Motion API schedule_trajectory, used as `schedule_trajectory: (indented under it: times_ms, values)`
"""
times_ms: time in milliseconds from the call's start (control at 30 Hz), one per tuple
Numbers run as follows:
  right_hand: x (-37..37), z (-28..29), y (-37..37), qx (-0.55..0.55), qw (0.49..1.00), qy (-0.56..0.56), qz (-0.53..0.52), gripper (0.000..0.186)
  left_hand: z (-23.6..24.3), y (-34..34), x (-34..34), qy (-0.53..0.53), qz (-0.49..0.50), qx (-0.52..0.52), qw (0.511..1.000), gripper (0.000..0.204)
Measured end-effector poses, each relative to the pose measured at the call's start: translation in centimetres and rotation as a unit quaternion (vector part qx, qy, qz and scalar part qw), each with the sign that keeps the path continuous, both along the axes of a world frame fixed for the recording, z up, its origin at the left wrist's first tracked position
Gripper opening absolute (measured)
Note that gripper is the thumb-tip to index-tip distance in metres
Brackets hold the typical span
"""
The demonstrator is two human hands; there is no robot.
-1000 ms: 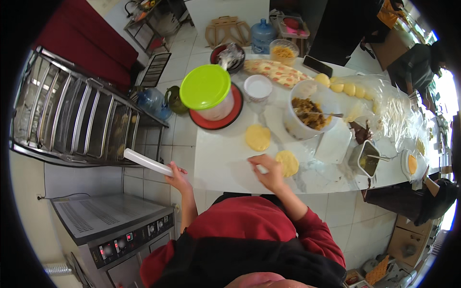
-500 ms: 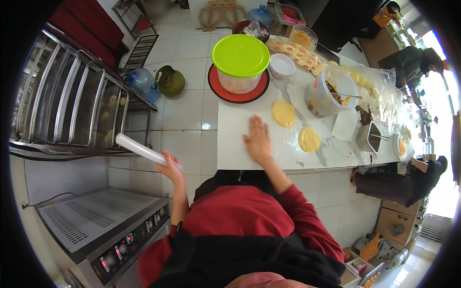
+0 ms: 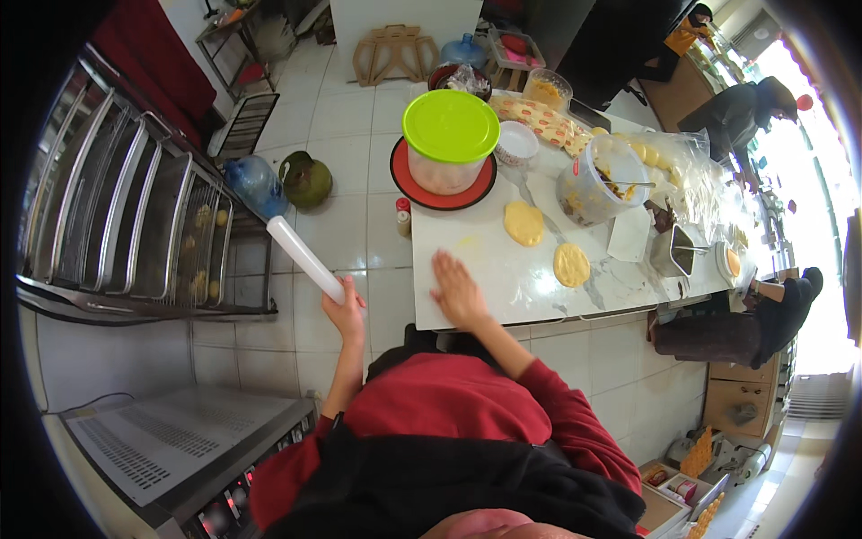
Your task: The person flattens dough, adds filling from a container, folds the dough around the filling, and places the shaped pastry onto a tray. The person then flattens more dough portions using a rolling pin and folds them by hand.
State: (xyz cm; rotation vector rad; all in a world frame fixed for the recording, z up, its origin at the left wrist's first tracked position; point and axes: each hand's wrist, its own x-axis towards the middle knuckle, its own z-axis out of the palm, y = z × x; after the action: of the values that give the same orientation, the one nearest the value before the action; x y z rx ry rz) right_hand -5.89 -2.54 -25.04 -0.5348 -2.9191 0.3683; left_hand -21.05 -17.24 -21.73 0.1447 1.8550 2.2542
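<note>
Since the white cylindrical rolling pin (image 3: 306,258), gripped at one end by the left hand (image 3: 346,311) beside the white marbled table (image 3: 521,298), seems stiff, better balance is expected mid-length, while the right hand (image 3: 460,294) is outspread

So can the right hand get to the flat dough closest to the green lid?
Probably yes. The right hand looks open and empty over the table, and that dough lies ahead and to its right, with nothing seen standing between them.
</note>
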Motion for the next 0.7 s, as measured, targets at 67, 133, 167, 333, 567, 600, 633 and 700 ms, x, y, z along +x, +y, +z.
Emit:
schedule_trajectory:
  times_ms: [67, 133, 167, 333, 567, 600, 633, 700]
  values:
    - [3.1, 0.8, -2.2, 0.009, 0.996, -0.072, 0.056, 0.06, -0.3, -0.4, -0.3, -0.002, -0.008, 0.0, 1.0, 0.02]
    - [4.8, 1.0, -1.1, 0.003, 0.993, -0.101, 0.066, 0.061, -0.3, -0.1, -0.6, -0.002, -0.024, -0.005, 1.0, 0.02]
    - [5.0, 0.9, -0.1, 0.02, 0.995, -0.101, 0.015, 0.061, -0.5, -0.1, -0.5, -0.01, -0.03, -0.01, 0.999, 0.02]
    - [-2.4, 1.2, 1.2, 0.048, 0.987, -0.052, -0.143, 0.064, 0.7, 1.9, 1.5, -0.032, -0.123, -0.026, 0.992, 0.019]
    - [7.1, 1.2, -0.5, -0.283, 0.959, 0.015, -0.006, 0.063, 1.2, 3.7, 3.7, -0.067, -0.259, -0.072, 0.961, 0.018]
    - [6.8, 0.3, 0.4, -0.349, 0.927, 0.121, -0.072, 0.056, 1.5, 5.1, 4.5, -0.065, -0.273, -0.069, 0.957, 0.018]
    - [6.2, 1.3, 0.7, -0.349, 0.925, 0.124, -0.086, 0.056, 2.3, 6.1, 6.2, 0.021, -0.356, -0.15, 0.922, 0.019]
    - [4.2, 5.9, 1.4, -0.63, 0.701, 0.289, -0.167, 0.042, 3.2, 7.9, 9.7, 0.11, -0.441, -0.225, 0.862, 0.02]
